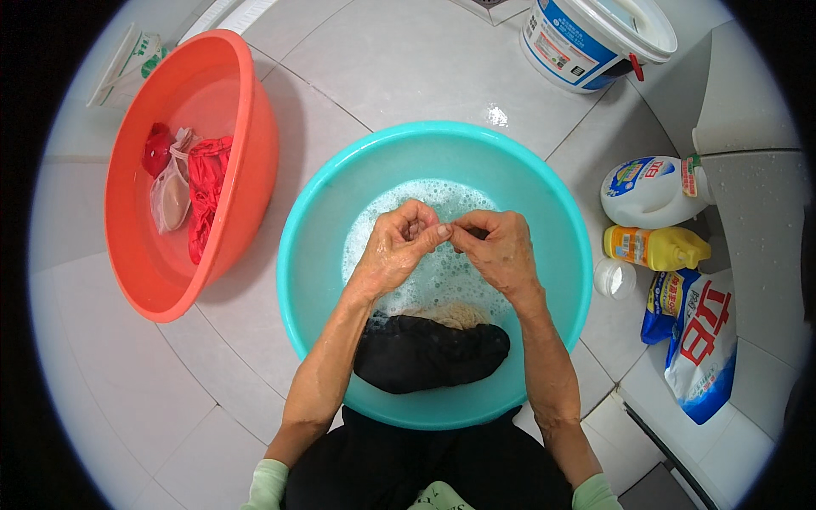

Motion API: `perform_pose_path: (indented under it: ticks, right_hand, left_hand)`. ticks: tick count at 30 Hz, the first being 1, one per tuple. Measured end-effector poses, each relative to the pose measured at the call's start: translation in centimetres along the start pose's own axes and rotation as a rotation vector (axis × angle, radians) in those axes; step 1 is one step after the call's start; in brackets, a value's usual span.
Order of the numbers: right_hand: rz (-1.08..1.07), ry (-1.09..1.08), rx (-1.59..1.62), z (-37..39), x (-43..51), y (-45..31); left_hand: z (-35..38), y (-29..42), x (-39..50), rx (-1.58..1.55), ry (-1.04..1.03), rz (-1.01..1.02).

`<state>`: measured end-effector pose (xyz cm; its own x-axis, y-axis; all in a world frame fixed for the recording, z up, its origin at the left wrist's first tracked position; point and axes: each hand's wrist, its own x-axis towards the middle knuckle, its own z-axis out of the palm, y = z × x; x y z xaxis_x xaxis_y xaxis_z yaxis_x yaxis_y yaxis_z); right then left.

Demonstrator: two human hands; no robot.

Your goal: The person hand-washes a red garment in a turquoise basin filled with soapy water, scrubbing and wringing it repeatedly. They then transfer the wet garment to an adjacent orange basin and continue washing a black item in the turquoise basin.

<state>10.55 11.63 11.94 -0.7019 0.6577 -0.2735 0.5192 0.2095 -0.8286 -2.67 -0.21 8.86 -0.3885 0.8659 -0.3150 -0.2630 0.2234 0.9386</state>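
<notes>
A turquoise plastic basin [561, 255] stands before me with foamy water [427, 191] in it. Above the foam, my left hand [401, 245] and my right hand [497, 248] meet at the thumbs and fingertips. Their fingers are bent into a pinch. Whether something small is caught between the fingertips cannot be made out. Both hands and forearms look wet. Below them, a wet black cloth bundle [433, 357] lies against the near side of the basin. A beige, fluffy-looking cloth [459, 314] shows along its far edge, partly in the suds.
At left, an orange basin [255, 159] tilts up, holding red cloth [207, 191] and a pale mesh item [171, 197]. Along the right stand a white detergent jug [644, 197], a yellow bottle [656, 247], a small clear container [615, 278] and a detergent bag [704, 344]. A lidded bucket [574, 51] stands behind.
</notes>
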Motion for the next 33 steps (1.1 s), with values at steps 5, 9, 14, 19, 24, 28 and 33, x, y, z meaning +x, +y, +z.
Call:
perform_pose_path:
  ticks: [5,9,14,19,24,28,33]
  right_hand:
    - [0.044,-0.082,-0.102,-0.6,-0.1,-0.1]
    - [0.058,-0.109,-0.212,-0.8,-0.2,-0.5]
    - [0.023,-0.069,-0.177,-0.6,-0.1,-0.6]
    - [0.097,-0.093,0.136,-0.5,0.1,-0.4]
    - [0.046,-0.035,0.382,-0.4,0.3,-0.4]
    - [-0.002,-0.031,0.363,-0.5,0.2,-0.6]
    - [0.007,-0.096,0.138,-0.9,-0.2,-0.8]
  left_hand:
    - [-0.5,0.3,-0.1,0.095,-0.088,-0.091]
    - [-0.6,0.4,-0.2,0.121,-0.089,-0.163]
    - [-0.6,0.5,-0.2,0.036,-0.100,-0.177]
    - [-0.6,0.6,-0.4,-0.275,-0.204,-0.159]
    - [-0.7,0.8,-0.4,-0.684,-0.198,-0.147]
    - [-0.8,1.0,-0.2,-0.543,-0.058,-0.065]
    - [-0.4,1.2,-0.4,-0.338,-0.006,-0.012]
